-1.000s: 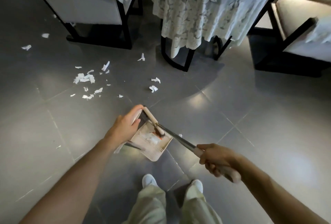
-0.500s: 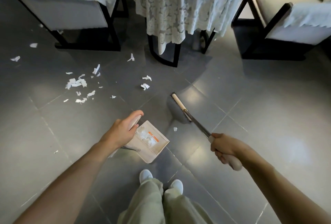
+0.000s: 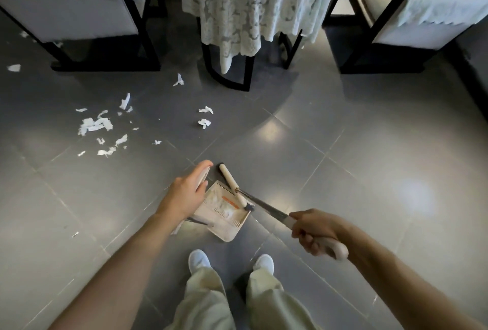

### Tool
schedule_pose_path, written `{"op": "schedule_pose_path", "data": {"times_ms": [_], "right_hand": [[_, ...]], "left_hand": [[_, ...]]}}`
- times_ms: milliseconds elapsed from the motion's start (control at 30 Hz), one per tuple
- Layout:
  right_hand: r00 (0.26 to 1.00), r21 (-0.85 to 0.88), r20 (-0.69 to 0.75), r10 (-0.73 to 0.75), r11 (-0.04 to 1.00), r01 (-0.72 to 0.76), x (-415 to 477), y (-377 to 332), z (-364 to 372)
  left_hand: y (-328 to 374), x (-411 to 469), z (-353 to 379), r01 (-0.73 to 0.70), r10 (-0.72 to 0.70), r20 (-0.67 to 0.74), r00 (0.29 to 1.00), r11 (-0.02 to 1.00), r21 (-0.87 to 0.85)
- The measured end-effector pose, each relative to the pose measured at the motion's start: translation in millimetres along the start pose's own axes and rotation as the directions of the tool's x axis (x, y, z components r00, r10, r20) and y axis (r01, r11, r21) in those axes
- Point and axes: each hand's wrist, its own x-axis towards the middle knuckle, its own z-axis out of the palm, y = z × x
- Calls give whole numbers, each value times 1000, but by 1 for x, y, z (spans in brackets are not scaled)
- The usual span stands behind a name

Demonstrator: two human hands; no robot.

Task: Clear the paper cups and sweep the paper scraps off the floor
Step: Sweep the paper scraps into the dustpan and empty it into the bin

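Where left hand (image 3: 184, 195) grips dustpan (image 3: 224, 214) and right hand (image 3: 314, 229) broom (image 3: 266, 207), brush head (image 3: 232, 183) across pan's edge, scraps (image 3: 93, 125) well apart leftward.

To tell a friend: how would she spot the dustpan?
From the lace-draped table, look down the grey floor to the white shoes. The dustpan is just ahead of them, by the left hand. It alone is a flat beige tray.
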Motion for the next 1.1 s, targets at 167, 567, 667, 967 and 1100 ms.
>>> {"op": "schedule_pose_path", "data": {"times_ms": [167,567,667,967,1100], "right_hand": [[999,64,27,-41,997,39,-19,-35,5],[944,-11,-86,-317,948,318,28,-183,33],[931,-65,-112,-347,937,342,54,-243,19],[925,-333,-75,-372,884,328,136,-393,-24],[949,-488,-29,-314,833,260,157,-410,-28]], "left_hand": [[-23,10,-33,9,-9,-22,1000,1000,-18],[-78,77,-110,99,-124,-159,980,983,-153],[-83,108,-120,134,-161,-157,974,977,-167],[-96,201,-148,268,-324,-204,924,927,-261],[-106,228,-159,316,-374,-210,903,911,-267]]}}
